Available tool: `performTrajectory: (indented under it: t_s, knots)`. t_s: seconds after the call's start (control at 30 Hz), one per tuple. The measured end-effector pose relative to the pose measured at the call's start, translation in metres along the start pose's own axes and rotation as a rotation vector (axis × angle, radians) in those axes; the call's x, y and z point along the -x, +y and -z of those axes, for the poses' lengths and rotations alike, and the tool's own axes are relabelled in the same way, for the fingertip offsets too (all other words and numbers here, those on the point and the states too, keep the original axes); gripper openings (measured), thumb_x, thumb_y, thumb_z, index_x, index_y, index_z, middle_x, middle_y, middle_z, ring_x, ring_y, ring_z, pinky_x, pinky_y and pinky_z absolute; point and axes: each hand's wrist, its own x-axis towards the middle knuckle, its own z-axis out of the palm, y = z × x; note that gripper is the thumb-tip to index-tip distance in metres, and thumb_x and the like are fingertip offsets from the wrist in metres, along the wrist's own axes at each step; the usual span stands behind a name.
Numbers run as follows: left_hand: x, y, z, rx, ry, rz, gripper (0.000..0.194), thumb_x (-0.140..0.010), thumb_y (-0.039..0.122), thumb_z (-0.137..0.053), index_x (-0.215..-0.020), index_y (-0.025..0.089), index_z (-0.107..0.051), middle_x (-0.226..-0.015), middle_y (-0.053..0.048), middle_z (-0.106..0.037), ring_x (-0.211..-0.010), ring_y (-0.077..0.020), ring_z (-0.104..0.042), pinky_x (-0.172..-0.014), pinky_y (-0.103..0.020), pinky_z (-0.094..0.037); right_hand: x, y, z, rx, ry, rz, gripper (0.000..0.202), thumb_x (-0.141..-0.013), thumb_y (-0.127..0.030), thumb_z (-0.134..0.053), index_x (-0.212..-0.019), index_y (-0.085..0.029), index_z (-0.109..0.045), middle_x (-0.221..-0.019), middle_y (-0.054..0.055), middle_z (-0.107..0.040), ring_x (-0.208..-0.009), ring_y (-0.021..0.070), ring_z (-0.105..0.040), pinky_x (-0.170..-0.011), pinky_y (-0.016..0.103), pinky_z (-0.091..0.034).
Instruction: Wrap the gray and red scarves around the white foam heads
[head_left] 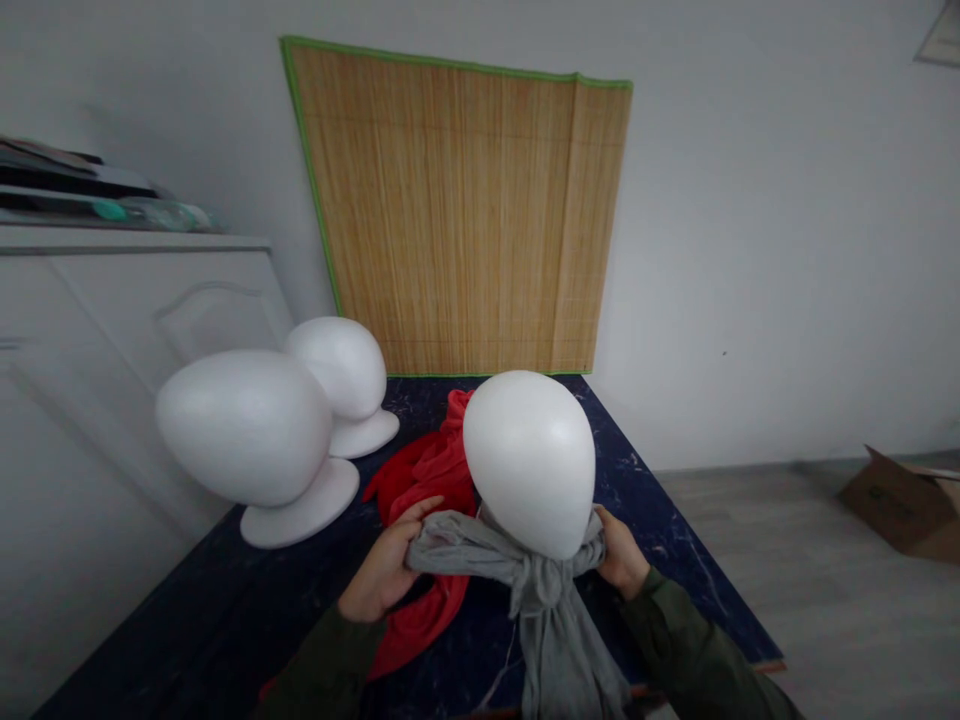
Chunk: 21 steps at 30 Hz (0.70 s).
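Presently observed, head view:
Left hand (384,572): fingers curled and closed on the grey scarf (525,575), gripping its left side where it wraps the neck of the near foam head (531,460); thumb lies on top of the cloth.
Right hand (619,553): partly hidden behind the foam head and cloth; fingers appear clenched on the right side of the scarf, touching the neck.
Grey scarf: wound around the base of the near foam head, knotted at the near side, its tails hanging down toward the near table edge.
Near foam head: white, upright, at the near middle of the dark table (660,500).
Red cloth (424,480): lying bunched on the table, just left of and behind the near head, partly under the left hand.
Other foam heads: one (247,430) at left, another (341,370) farther back, both bare, well apart from the hands.
Bamboo mat (465,210): hung on the far wall.
Cardboard box (904,505): on the floor, far right.
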Motion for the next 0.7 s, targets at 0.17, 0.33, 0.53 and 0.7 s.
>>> performTrajectory:
  t_s: [0.17, 0.33, 0.53, 0.7]
  knots:
    - [-0.017, 0.002, -0.007, -0.367, 0.082, -0.275, 0.04, -0.061, 0.011, -0.045, -0.099, 0.013, -0.056, -0.087, -0.006, -0.065, -0.078, -0.0194, -0.062, -0.069, -0.03, -0.047, 0.002, 0.002, -0.008, 0.23, 0.053, 0.226, 0.027, -0.063, -0.032, -0.06, -0.085, -0.017, -0.06, -0.083, 0.006, -0.066, -0.083, 0.0223, -0.057, -0.079, 0.037, -0.043]
    - [-0.029, -0.013, -0.036, -0.65, -0.19, -0.396, 0.04, -0.062, 0.009, -0.044, -0.098, 0.013, -0.062, -0.107, -0.009, -0.062, -0.102, -0.0225, -0.055, -0.095, -0.036, -0.036, 0.001, 0.005, -0.009, 0.677, -0.019, 0.564, 0.026, -0.063, -0.021, -0.057, -0.088, -0.019, -0.065, -0.097, 0.008, -0.063, -0.098, 0.0261, -0.051, -0.092, 0.039, -0.033]
    - [-0.026, -0.021, -0.066, -0.648, -0.157, -0.487, 0.045, -0.07, 0.01, -0.04, -0.111, 0.015, -0.056, -0.117, -0.007, -0.058, -0.113, -0.024, -0.048, -0.097, -0.037, -0.034, 0.001, 0.004, -0.008, 0.509, -0.002, 0.454, 0.019, -0.065, -0.029, -0.058, -0.079, -0.022, -0.067, -0.089, 0.007, -0.066, -0.095, 0.0263, -0.054, -0.09, 0.037, -0.037]
    - [-0.036, -0.015, -0.088, -0.495, -0.186, -0.517, 0.049, -0.07, 0.009, -0.042, -0.119, 0.013, -0.049, -0.127, -0.007, -0.05, -0.118, -0.0218, -0.043, -0.101, -0.035, -0.03, -0.002, -0.015, -0.013, 0.025, 0.001, 0.163, 0.035, -0.065, -0.044, -0.057, -0.089, -0.018, -0.064, -0.092, 0.008, -0.066, -0.092, 0.0256, -0.057, -0.079, 0.04, -0.045]
